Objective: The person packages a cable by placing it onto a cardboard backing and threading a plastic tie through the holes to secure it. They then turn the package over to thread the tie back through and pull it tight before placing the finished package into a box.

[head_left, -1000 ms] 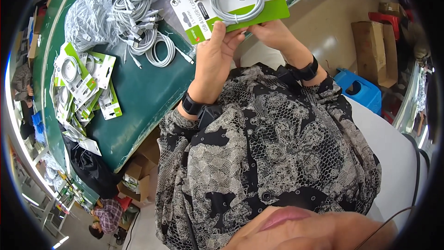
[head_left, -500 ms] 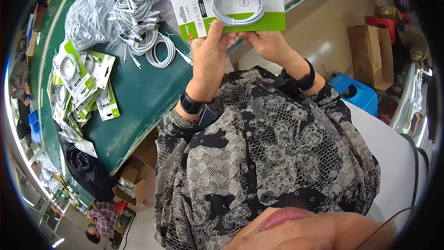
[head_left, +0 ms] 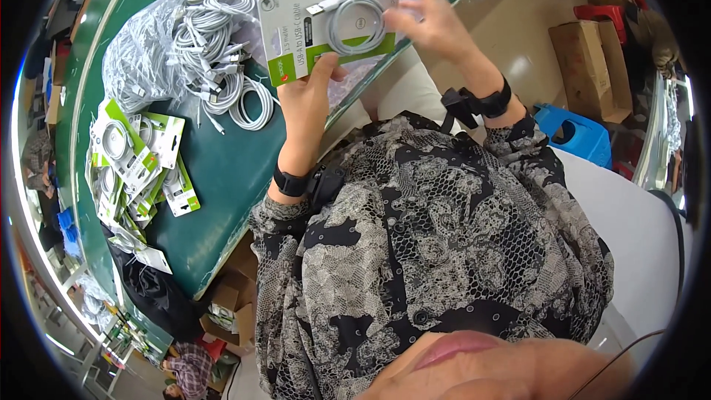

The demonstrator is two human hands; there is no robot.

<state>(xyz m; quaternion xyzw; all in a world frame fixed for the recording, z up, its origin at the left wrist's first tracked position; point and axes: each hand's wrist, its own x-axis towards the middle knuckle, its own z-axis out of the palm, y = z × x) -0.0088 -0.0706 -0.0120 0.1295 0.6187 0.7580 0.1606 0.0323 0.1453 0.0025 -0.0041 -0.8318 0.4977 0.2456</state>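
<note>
Change: the cable package (head_left: 326, 30) has shifted left and now sits over the table's near edge; the right hand, which gripped its right end half a second ago, has let go of that grip.
Left hand (head_left: 307, 100): closed on the package's near edge, thumb across the front, holding it up facing the person.
Cable package: white and green card with a coiled white cable, just beyond the left hand and left of the right hand.
Right hand (head_left: 429, 18): fingers spread wide, fingertips at the package's right end, gripping nothing.
Green table (head_left: 222, 178): finished packages (head_left: 137, 163) piled at left.
Loose cable coils (head_left: 215, 52): heaped farther off, left of the held package.
</note>
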